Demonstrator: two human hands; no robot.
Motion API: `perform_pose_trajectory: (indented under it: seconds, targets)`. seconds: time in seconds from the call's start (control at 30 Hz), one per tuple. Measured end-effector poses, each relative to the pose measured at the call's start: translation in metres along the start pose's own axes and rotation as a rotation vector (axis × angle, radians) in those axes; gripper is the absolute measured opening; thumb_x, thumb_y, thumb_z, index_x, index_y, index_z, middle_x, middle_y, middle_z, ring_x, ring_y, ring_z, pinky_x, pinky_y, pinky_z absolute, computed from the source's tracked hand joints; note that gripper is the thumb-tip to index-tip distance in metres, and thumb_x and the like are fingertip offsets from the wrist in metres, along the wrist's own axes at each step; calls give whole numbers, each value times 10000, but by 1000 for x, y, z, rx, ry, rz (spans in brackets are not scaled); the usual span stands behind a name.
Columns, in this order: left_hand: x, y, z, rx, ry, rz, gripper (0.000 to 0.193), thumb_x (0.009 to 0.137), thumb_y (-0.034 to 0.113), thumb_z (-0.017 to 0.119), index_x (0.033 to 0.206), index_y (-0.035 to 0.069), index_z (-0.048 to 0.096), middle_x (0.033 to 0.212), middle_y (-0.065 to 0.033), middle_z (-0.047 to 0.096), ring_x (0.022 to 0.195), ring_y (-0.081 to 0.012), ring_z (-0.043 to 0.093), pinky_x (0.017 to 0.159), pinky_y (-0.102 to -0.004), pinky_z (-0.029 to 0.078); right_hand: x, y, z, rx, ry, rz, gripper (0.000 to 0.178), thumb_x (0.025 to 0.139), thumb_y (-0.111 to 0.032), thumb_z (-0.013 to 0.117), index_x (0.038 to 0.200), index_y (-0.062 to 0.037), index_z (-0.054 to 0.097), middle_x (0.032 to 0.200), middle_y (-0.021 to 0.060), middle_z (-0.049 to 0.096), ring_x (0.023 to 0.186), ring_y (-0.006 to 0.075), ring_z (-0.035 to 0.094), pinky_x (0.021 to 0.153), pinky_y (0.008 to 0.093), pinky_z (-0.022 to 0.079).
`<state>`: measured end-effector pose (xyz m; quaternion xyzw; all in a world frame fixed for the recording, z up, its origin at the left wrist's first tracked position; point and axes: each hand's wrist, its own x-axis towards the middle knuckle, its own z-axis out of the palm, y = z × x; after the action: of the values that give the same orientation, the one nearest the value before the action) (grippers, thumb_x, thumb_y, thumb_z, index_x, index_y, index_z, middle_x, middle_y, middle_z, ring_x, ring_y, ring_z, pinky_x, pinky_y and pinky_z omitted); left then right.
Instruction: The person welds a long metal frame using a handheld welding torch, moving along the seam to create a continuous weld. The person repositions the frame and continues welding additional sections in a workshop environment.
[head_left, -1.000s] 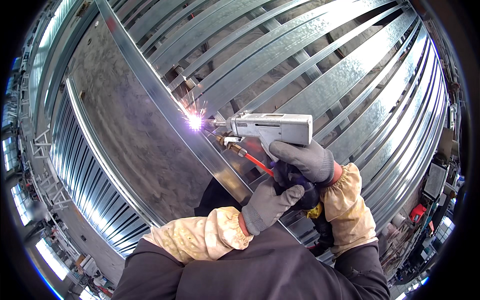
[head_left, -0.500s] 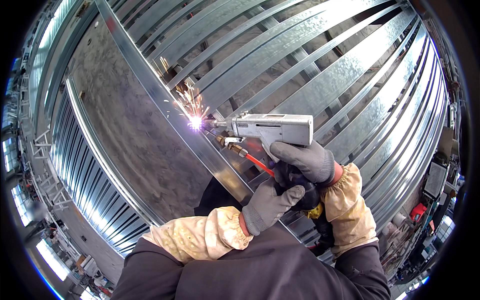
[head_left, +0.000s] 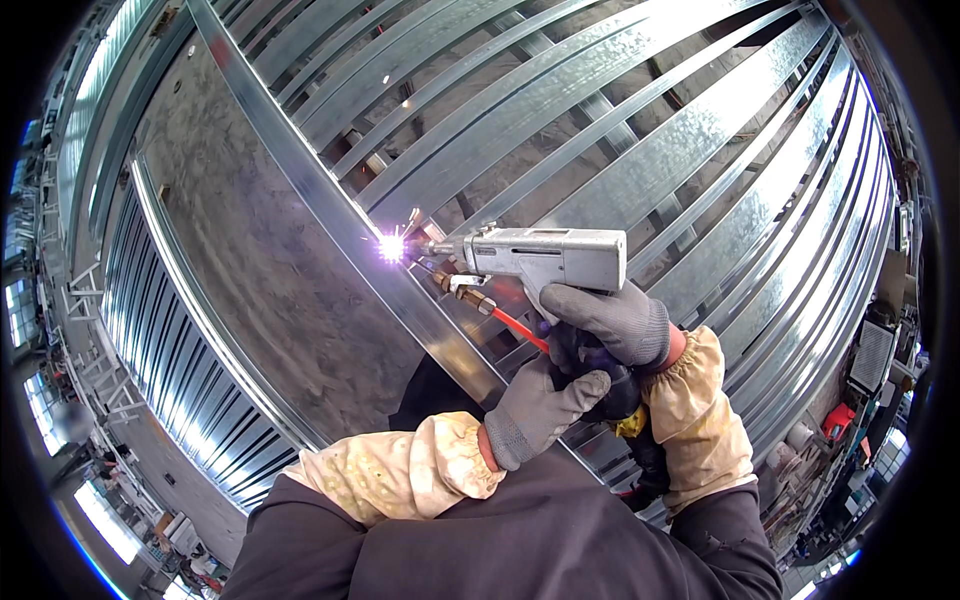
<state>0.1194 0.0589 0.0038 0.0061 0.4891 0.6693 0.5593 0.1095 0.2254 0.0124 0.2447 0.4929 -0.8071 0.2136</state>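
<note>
**White-violet arc (head_left: 391, 247) burns on the frame's edge beam (head_left: 285, 150)**

We grasp a silver welding gun (head_left: 550, 258) with both gloved hands. Our right hand (head_left: 618, 322) wraps around its grip; our left hand (head_left: 535, 415) clasps the black lower part (head_left: 615, 395) just below. The gun is at the left edge of the steel frame, nozzle pointing left, its tip beside the glare on the beam's slat-side edge. Brass fittings (head_left: 466, 292) and a red hose (head_left: 520, 329) slant beneath the barrel toward our hands. To our right, long galvanized slats (head_left: 690, 155) spread out; left of the beam we see grey floor (head_left: 250, 230).
</note>
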Motion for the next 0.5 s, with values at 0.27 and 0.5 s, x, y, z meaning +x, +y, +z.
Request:
perform_pose_trajectory:
  seconds: [0.27,0.5]
  targets:
    - [-1,-4,-3,-49,-30,-55,302,930,121,658,1203,8,597,1109,-46,654,999,-106,600,888,-272,496,-1,-4,5,2,8,-29,372,926,-239,647,1196,12,593,889,25,638,769,88,580,663,249,484]
    - [-2,-5,-2,-96,-10,-75,296,924,124,666,1190,16,597,1096,-49,657,998,-114,602,888,-270,494,-1,-1,1,5,7,15,390,920,-224,655,1209,25,575,934,45,627,801,110,589,698,264,496]
